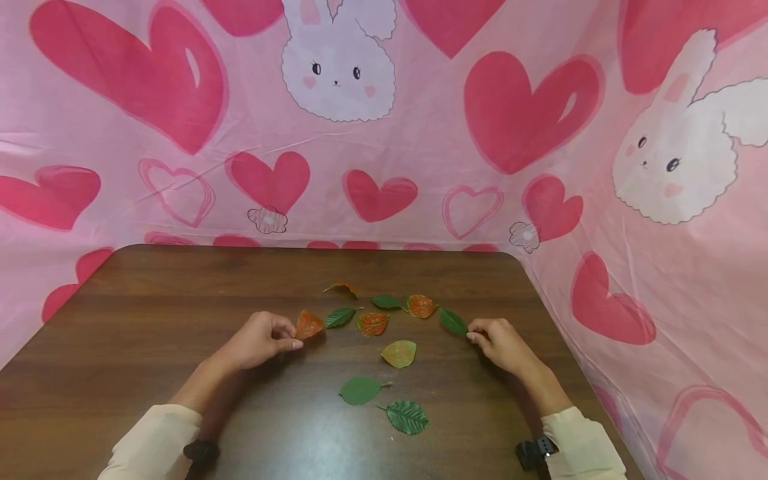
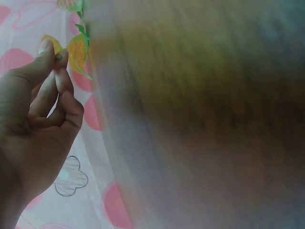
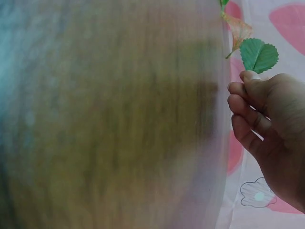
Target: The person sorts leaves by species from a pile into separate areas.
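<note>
Head view forward, down; wrist views close; table [image 1: 150, 300] shared.

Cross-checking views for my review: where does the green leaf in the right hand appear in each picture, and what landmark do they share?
Head: the green leaf is right of centre, below mid-height, pinched by the right hand.
Left wrist: not seen.
Right wrist: the green leaf is at upper right, above the hand.
Shared landmark: the heart-print backdrop.
</note>
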Tool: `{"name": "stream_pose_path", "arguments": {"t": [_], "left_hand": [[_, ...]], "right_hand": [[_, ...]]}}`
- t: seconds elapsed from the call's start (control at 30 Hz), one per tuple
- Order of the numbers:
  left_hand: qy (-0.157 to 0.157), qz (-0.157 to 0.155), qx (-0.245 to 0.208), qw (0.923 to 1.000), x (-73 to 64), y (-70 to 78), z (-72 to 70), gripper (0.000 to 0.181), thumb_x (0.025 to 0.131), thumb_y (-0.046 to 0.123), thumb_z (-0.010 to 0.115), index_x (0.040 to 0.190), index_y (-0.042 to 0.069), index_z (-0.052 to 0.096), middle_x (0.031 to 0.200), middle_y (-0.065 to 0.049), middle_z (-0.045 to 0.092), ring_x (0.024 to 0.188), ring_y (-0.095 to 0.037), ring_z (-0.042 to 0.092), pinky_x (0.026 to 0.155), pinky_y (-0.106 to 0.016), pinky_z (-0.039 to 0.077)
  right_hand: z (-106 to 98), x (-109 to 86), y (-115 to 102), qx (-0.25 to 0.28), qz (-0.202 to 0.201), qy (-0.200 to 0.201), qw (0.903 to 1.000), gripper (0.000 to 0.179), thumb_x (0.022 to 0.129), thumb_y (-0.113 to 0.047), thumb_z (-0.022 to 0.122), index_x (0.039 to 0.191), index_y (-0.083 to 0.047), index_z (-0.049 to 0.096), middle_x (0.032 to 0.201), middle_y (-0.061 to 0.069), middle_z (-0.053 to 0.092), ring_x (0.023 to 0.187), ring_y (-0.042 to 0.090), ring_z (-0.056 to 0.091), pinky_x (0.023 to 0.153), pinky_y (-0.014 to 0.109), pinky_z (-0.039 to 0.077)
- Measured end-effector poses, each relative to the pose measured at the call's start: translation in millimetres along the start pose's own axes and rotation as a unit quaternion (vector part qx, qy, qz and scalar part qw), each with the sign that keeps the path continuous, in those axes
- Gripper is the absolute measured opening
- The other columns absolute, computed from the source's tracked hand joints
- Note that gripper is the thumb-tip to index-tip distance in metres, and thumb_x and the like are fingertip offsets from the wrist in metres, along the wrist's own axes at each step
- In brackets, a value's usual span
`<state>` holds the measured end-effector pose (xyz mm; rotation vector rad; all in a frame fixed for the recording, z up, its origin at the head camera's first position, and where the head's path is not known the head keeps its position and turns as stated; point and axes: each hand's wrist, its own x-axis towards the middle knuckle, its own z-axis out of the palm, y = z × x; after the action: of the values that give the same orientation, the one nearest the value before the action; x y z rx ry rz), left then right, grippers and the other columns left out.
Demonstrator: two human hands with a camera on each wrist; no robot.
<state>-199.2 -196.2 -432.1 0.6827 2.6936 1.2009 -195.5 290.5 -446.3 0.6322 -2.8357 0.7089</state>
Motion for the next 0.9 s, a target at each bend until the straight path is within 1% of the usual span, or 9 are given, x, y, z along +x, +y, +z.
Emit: {"name": "stream_pose_path", "arguments": {"t": [0.2,0.33,0.43,0.57,0.73,0.9], "left_hand": [[0.018,-0.007,-0.009,0.9998,0.0,-0.3,-1.1,0.009,0.087,0.01,0.079,0.082,0.006,0.073,0.074,-0.006,0.072,0.061,-0.003,0.053,0.056,-0.022,0.045],[0.031,-0.012,-0.016,0.9993,0.2,-4.4,-0.8,0.006,0.087,0.008,0.078,0.086,0.005,0.074,0.077,-0.007,0.076,0.064,-0.004,0.058,0.057,-0.022,0.046],[0.039,-0.022,-0.021,0.9988,0.1,-7.8,-0.5,0.006,0.087,0.007,0.078,0.087,0.004,0.074,0.076,-0.007,0.076,0.065,-0.006,0.06,0.057,-0.022,0.046],[0.04,-0.037,-0.029,0.9981,0.4,-11.4,-1.0,0.005,0.087,0.006,0.077,0.087,0.003,0.074,0.077,-0.009,0.077,0.065,-0.009,0.061,0.055,-0.023,0.045],[0.043,-0.039,-0.031,0.9978,2.3,-12.0,-4.8,0.006,0.089,0.006,0.076,0.086,0.002,0.073,0.078,-0.01,0.077,0.067,-0.011,0.061,0.056,-0.022,0.043],[0.053,-0.04,-0.022,0.9976,3.8,-13.5,-8.7,0.006,0.09,0.005,0.074,0.086,0.001,0.071,0.078,-0.011,0.077,0.068,-0.011,0.063,0.056,-0.022,0.042]], "right_hand": [[-1,-0.1,2,0.013,0.015,0.002,0.9998,0.008,0.093,-0.006,0.07,0.085,-0.008,0.071,0.073,-0.004,0.068,0.067,-0.001,0.053,0.063,0.023,0.047],[0,-0.7,3,0.026,0.022,0.008,0.9994,0.01,0.092,-0.003,0.071,0.083,-0.007,0.07,0.072,-0.002,0.07,0.065,-0.003,0.054,0.061,0.022,0.048],[0,-1.0,3,0.034,0.026,0.011,0.999,0.01,0.091,-0.001,0.071,0.082,-0.007,0.07,0.071,-0.001,0.071,0.065,-0.003,0.056,0.061,0.021,0.049],[2,-0.7,3,0.034,0.029,0.019,0.9988,0.011,0.09,0.0,0.071,0.081,-0.007,0.069,0.07,-0.001,0.07,0.064,-0.003,0.055,0.06,0.021,0.048],[1,0.7,4,0.033,0.042,0.031,0.9981,0.009,0.091,-0.001,0.07,0.083,-0.005,0.071,0.07,-0.001,0.069,0.064,-0.002,0.055,0.062,0.023,0.048],[0,2.3,5,0.03,0.057,0.04,0.9971,0.006,0.092,-0.002,0.07,0.087,-0.003,0.073,0.07,0.0,0.07,0.067,0.001,0.057,0.066,0.025,0.05]]}}
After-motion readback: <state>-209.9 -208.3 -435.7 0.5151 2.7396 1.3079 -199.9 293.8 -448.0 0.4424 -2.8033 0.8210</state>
